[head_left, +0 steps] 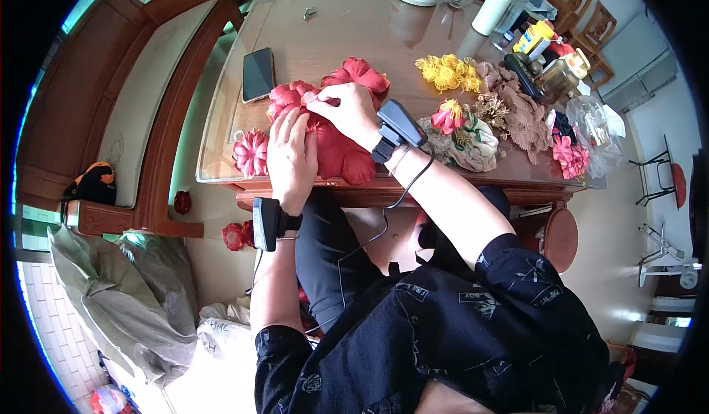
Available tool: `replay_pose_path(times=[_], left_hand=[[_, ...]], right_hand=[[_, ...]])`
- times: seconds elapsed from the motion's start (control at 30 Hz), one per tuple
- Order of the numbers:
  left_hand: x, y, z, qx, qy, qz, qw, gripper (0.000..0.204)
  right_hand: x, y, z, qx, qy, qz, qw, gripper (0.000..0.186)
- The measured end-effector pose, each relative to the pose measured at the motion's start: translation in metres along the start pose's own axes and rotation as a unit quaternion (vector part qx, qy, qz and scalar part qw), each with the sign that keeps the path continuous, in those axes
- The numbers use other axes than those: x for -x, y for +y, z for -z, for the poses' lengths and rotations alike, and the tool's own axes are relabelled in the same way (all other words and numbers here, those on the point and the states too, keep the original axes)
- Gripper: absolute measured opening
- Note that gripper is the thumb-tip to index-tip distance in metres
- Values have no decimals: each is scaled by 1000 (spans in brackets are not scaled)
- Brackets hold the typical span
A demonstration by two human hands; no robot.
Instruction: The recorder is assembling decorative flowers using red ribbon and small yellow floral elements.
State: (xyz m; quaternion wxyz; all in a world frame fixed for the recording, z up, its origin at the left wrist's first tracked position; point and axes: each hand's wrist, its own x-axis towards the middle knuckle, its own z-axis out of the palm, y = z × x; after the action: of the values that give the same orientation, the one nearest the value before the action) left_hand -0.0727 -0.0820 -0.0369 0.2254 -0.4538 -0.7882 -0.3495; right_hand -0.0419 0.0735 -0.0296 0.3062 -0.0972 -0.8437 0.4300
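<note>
Red fabric flower petals (343,155) lie in a pile at the near left part of the glass-topped table. My left hand (292,152) rests over the pile's left side, its fingers stretched out and their tips touching a red artificial flower (284,98). Just to the right, my right hand (351,115) pinches at this flower with thumb and forefinger; a petal appears to be between them. Behind the right hand is another red flower (358,74). A single pinkish-red flower (251,153) sits left of my left hand. Both wrists carry black strapped devices.
A phone (258,74) lies beyond the pile. To the right are yellow tassel-like flowers (449,72), brown fabric pieces (509,104) and a patterned cloth bundle (473,144). Bottles and a jar (561,76) crowd the right edge. A wooden bench (148,89) stands left.
</note>
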Motion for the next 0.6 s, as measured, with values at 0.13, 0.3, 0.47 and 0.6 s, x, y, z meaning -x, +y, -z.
replay_pose_path(times=[0.13, 0.3, 0.47, 0.6], left_hand=[[-2, -6, -4, -7, 9, 0, 1000, 30], [-2, -9, -4, -30, 17, -1, 999, 31], [-10, -7, 0, -52, 8, -3, 999, 36], [-6, -20, -9, -93, -39, 31, 994, 42]], right_hand=[[-5, 5, -5, -15, 6, 3, 1000, 21], [-12, 0, -14, -9, 25, 10, 1000, 21], [-17, -1, -15, -41, -8, 26, 999, 22], [-14, -5, -14, -43, -9, 22, 999, 22]])
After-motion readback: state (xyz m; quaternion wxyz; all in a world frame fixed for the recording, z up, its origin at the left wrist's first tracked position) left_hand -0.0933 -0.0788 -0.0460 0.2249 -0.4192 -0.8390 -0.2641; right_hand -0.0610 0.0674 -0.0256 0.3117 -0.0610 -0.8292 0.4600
